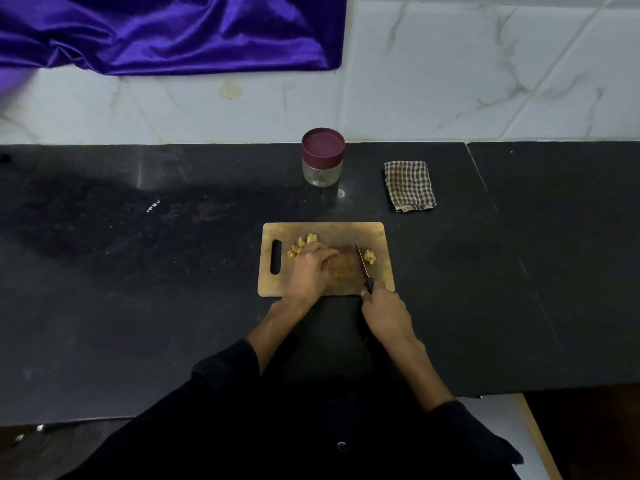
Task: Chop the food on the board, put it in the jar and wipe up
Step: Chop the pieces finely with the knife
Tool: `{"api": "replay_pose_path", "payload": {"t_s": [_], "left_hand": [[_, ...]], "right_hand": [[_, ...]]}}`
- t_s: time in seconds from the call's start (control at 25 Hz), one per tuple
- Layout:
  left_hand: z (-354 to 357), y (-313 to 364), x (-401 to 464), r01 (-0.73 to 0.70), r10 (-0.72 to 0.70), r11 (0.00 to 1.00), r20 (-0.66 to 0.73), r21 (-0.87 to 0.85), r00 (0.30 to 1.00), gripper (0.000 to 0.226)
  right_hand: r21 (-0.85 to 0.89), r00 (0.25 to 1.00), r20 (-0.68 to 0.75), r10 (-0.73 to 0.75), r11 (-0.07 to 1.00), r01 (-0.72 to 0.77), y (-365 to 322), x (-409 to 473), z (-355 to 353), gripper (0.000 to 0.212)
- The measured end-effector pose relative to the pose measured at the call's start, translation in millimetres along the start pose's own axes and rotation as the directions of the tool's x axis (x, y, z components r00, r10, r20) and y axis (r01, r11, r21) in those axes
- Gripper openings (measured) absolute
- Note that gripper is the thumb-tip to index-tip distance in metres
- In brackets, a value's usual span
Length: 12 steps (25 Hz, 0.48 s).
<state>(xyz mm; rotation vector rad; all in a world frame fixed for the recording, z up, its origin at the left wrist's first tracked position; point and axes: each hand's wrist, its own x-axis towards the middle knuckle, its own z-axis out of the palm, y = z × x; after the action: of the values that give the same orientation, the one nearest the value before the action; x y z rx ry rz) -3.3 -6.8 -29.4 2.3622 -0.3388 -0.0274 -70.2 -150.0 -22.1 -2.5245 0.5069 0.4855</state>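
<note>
On the black stone counter I saw yellow-brown food chunks on the wooden board, my left hand curled beside them, my right hand gripping the black-handled knife.

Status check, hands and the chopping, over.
Right hand grips knife, left hand rests on board. Food partly chopped. Jar lidded. Nothing blocking.

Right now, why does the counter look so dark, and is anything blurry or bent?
Head view: dim light, a broad shadow across the black counter; a faint glare streak left of the jar; the wide lens bows the counter's back edge; the food looks soft.
</note>
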Motion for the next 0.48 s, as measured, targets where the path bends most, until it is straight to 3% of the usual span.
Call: {"api": "replay_pose_path", "payload": {"t_s": [0.2, 0.48], "left_hand": [[-22.5, -30.5, -13.2, 0.116, -0.126, 0.991, -0.180, -0.063, 0.976, 0.033], [-30.4, -50.5, -22.0, 0.166, -0.176, 0.982, -0.121, -0.086, 0.977, 0.026]], "right_hand": [[0.067, 0.997, -0.003, -0.071, 0.995, 0.071, -10.3, 12.3, 3.1, 0.026], [0.078, 0.994, -0.057, -0.091, 0.992, 0.095, -18.3, 32.5, 6.9, 0.026]]}}
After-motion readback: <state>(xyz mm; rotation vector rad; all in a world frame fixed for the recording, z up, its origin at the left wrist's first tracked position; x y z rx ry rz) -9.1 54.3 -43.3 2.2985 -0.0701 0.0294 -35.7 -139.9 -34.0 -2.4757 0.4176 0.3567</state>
